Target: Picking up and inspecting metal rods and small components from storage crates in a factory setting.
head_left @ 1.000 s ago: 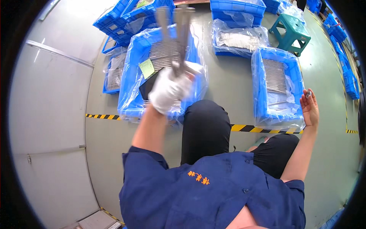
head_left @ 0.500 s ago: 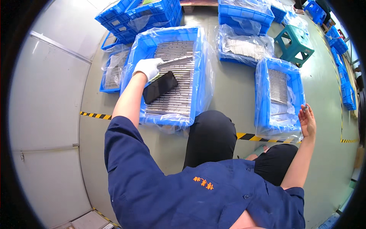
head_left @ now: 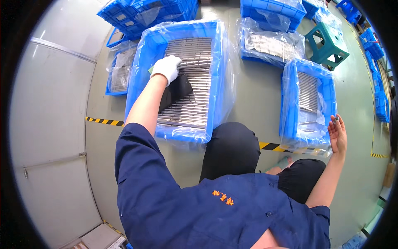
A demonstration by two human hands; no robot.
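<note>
My left hand (head_left: pixel 166 69), in a white glove, is over the large blue bin (head_left: pixel 215 89) lined with clear plastic. Its fingers close on the left end of a metal rod (head_left: pixel 196 64), which lies low across the rows of similar slim rods (head_left: pixel 197 110). A black phone (head_left: pixel 177 90) rests on those rods just below the glove, partly covered by my wrist. My bare right hand (head_left: pixel 338 136) is raised at the right, beside a smaller blue bin (head_left: pixel 289 108). Between its thumb and fingertips sits a small metal piece (head_left: pixel 336 120), its exact kind too small to tell.
The smaller bin holds rods under plastic film. Another plastic-lined bin of rods (head_left: pixel 271 45) stands behind it, near a green stool (head_left: pixel 327 45). Stacked blue crates (head_left: pixel 145 18) rise at the back left. Yellow-black tape (head_left: pixel 105 121) crosses the floor.
The rod in my left hand has come down from a tilt to lie nearly level on the others. My right hand stays raised with the small metal piece. The view has shifted slightly.
</note>
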